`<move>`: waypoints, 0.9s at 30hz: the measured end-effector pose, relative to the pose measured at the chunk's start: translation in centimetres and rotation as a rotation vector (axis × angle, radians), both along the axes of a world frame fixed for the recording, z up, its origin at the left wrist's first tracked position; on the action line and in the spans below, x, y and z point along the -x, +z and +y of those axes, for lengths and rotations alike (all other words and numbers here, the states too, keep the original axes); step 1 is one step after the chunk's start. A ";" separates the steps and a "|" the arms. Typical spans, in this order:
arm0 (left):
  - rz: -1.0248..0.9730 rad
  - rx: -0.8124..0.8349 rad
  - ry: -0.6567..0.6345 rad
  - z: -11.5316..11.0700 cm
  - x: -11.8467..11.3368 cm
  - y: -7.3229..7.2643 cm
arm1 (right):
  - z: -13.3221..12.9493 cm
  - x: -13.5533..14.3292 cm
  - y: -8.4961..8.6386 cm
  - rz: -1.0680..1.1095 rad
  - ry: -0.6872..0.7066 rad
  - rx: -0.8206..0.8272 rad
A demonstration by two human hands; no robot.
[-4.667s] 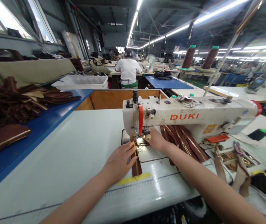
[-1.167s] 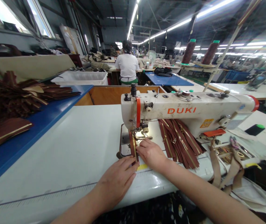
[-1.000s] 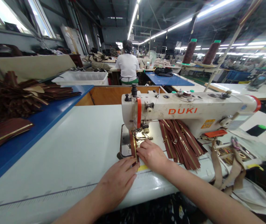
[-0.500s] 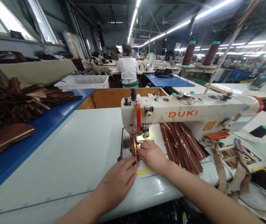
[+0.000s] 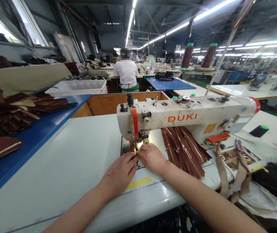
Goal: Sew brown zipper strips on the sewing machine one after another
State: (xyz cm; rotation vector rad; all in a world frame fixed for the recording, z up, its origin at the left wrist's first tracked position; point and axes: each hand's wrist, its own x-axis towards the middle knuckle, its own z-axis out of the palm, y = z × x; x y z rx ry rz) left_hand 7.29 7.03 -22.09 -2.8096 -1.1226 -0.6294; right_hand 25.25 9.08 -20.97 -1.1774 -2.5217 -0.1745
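Near the centre of the frame, a brown zipper strip (image 5: 132,146) with gold teeth is placed below the needle end of a white sewing machine (image 5: 162,124) lettered DUKI, and most of its length is covered by two bare hands. By the left hand (image 5: 120,171), the strip is touched from the left with fingers stretched forward and laid flat. By the right hand (image 5: 153,158), it is approached from the right with curled fingers, the fingertips of both hands being brought close together. Whether the strip is pinched by either hand cannot be told, as the fingertips hide it. A strip of yellow tape (image 5: 139,183) is seen just below the hands, stuck on the pale tabletop (image 5: 85,155). Right of centre, a fan of brown zippers (image 5: 182,152) with metal pulls is spread beneath the machine's arm. At the right of the frame, a tray (image 5: 252,165) is filled with small parts, and tan straps (image 5: 223,178) are draped beside it. At the left edge, a heap of brown strips (image 5: 4,113) is piled on a blue table (image 5: 43,129). In the upper middle, a person in a white shirt (image 5: 126,72) is seen from behind.
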 end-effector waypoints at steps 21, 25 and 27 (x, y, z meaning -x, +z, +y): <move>0.049 -0.130 0.083 -1.0 0.4 -0.7 | -1.3 -0.6 -0.2 -0.013 0.043 0.031; 0.064 -0.107 0.081 -0.2 0.4 -0.5 | -1.0 -0.5 -0.1 -0.025 0.025 0.013; 0.052 -0.081 0.079 0.5 0.4 -0.5 | -0.8 -0.4 -0.1 -0.018 0.007 0.004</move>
